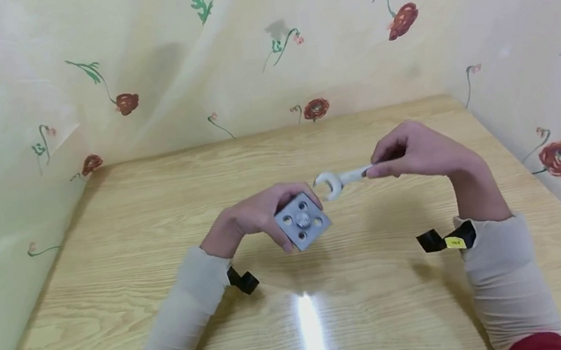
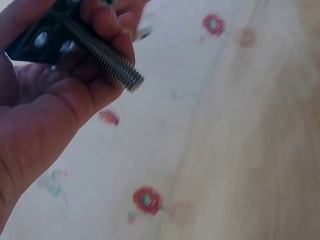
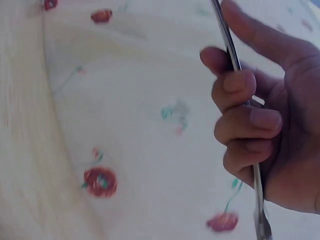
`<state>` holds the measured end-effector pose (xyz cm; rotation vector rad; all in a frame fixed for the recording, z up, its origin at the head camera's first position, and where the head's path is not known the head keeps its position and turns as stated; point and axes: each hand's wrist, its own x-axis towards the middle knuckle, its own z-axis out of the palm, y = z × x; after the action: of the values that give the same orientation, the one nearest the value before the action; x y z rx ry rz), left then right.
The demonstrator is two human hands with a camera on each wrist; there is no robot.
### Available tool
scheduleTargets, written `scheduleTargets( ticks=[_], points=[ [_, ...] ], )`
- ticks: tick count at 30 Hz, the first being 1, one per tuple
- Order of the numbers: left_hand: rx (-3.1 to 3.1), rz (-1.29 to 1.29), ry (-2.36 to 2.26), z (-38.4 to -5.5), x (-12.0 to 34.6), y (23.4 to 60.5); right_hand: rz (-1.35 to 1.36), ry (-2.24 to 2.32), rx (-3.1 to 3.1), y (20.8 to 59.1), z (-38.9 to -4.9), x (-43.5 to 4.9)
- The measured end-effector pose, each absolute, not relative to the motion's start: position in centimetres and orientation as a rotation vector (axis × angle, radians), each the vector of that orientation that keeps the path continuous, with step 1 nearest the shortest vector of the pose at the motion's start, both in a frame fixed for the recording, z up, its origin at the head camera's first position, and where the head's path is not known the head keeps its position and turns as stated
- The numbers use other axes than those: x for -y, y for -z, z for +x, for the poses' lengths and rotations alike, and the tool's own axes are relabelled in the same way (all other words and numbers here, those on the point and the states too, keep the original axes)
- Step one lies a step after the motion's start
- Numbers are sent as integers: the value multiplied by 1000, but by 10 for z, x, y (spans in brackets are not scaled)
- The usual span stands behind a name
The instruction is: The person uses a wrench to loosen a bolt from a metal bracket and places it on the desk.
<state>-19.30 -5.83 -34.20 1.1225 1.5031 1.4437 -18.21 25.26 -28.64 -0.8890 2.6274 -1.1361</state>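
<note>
My left hand [image 1: 259, 211] grips a square grey metal plate [image 1: 311, 232] by its edges, its face tilted up toward the head camera. Several round holes surround a bolt head [image 1: 303, 220] at the plate's centre. In the left wrist view, the bolt's long threaded shank [image 2: 107, 57] runs out behind the plate, with fingers curled beside it. To the right, my right hand [image 1: 415, 152] holds a silver wrench [image 1: 351, 176], its open jaw pointing left, just above and beside the plate's right corner. Fingers wrap the wrench shaft [image 3: 257, 182] in the right wrist view.
Both hands are above a light wooden table [image 1: 156, 218]. A flowered cloth [image 1: 243, 71] hangs along its back and sides. Black camera mounts [image 1: 244, 280] sit on both wrists. A bright light reflection shows on the tabletop near the front.
</note>
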Motion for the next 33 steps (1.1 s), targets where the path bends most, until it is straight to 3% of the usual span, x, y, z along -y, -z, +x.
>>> scheduleTargets(
  ticks=[7, 16, 24, 33],
  points=[
    [-1669, 816, -1726, -209, 74, 342, -401, 1244, -2718, 315, -209, -280],
    [-2037, 546, -1731, -223, 77, 349, -70, 1161, -2695, 354, -234, -303],
    [-2179, 482, -1677, -234, 85, 357, 49, 1059, -2748, 373, -239, -313],
    [-2228, 472, -1658, -235, 87, 355, -45, 894, -2855, 385, -242, -315]
  ],
)
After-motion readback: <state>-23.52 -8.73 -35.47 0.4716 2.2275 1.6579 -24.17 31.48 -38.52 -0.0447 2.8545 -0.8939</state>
